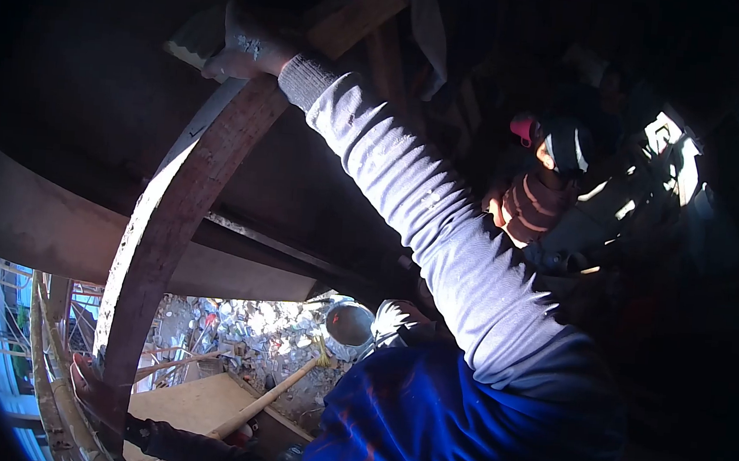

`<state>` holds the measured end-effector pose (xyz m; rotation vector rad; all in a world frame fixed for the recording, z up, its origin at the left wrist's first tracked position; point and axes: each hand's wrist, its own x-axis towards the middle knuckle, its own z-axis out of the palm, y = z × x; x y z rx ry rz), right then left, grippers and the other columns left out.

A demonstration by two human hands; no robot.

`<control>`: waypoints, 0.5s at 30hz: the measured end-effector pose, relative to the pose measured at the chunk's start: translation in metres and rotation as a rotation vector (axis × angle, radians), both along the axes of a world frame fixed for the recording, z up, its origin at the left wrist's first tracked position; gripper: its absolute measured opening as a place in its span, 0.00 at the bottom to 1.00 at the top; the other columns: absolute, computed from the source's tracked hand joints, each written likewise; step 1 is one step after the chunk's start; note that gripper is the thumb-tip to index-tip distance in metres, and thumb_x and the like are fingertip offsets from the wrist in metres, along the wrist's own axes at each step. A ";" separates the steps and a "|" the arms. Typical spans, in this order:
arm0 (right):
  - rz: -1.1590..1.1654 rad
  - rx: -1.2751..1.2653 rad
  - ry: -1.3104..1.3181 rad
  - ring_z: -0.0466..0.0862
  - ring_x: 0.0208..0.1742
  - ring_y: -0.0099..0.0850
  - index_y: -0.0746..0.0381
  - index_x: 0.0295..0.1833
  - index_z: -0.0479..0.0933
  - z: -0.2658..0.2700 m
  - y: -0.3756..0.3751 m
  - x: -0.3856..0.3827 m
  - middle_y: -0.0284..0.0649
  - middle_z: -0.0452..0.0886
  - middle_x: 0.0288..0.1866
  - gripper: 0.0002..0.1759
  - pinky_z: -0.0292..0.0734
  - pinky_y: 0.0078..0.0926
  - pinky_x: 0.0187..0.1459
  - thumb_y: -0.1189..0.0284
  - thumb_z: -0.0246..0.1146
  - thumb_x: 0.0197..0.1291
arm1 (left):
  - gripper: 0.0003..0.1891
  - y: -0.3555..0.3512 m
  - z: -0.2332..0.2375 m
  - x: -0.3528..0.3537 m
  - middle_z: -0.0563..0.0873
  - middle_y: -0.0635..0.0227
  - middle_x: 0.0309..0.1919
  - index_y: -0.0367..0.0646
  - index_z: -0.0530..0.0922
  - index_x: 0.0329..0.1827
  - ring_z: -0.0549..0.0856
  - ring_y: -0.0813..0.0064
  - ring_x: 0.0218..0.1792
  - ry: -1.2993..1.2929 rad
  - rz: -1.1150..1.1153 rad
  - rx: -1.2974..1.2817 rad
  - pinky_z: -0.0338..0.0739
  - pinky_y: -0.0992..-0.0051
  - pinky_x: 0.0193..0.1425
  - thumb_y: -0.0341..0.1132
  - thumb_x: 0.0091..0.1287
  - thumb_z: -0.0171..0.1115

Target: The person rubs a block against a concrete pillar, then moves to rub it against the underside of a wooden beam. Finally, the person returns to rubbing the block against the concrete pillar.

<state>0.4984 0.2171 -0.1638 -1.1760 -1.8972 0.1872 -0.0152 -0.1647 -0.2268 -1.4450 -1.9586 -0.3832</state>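
A long wooden beam (167, 191), bowed by the wide lens, runs from upper centre-left to the lower left edge, one face sunlit. My right hand (249, 51), at the end of a pale ribbed sleeve, is closed over its upper end; dust or grey paste marks the back of the hand. Lower down, my left hand (97, 391) wraps round the beam near its lower end, partly in shadow, its dark sleeve coming from the bottom. Beside my right hand are a timber piece (354, 20) and a pale-edged board (189, 51) in deep shade.
Bamboo poles (55, 371) stand at lower left. Below lie a plywood sheet (195, 402), a round pole (268, 399), rubble (243, 329) and a round bucket (349, 323). A concrete edge (111, 242) crosses behind the beam. Another person (539, 191) is at right, near a pink object (524, 128).
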 end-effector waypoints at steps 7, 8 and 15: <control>0.000 -0.042 -0.022 0.82 0.55 0.46 0.73 0.58 0.70 0.002 -0.005 0.003 0.56 0.80 0.54 0.47 0.77 0.37 0.56 0.51 0.76 0.38 | 0.29 0.014 0.023 0.067 0.83 0.56 0.38 0.32 0.80 0.48 0.81 0.61 0.42 -0.364 0.019 0.171 0.72 0.64 0.54 0.55 0.75 0.47; 0.004 -0.029 -0.019 0.82 0.55 0.47 0.73 0.58 0.70 0.001 -0.004 0.003 0.56 0.80 0.53 0.47 0.77 0.37 0.56 0.51 0.76 0.38 | 0.28 0.014 0.029 0.079 0.83 0.55 0.37 0.33 0.80 0.47 0.81 0.60 0.41 -0.430 0.046 0.169 0.72 0.63 0.52 0.55 0.74 0.47; 0.179 0.011 0.080 0.75 0.63 0.54 0.77 0.68 0.56 -0.015 0.023 0.000 0.64 0.73 0.61 0.62 0.73 0.39 0.62 0.49 0.77 0.35 | 0.27 0.021 0.028 0.092 0.81 0.55 0.30 0.33 0.79 0.41 0.80 0.66 0.33 -0.605 0.017 0.266 0.74 0.65 0.41 0.54 0.73 0.51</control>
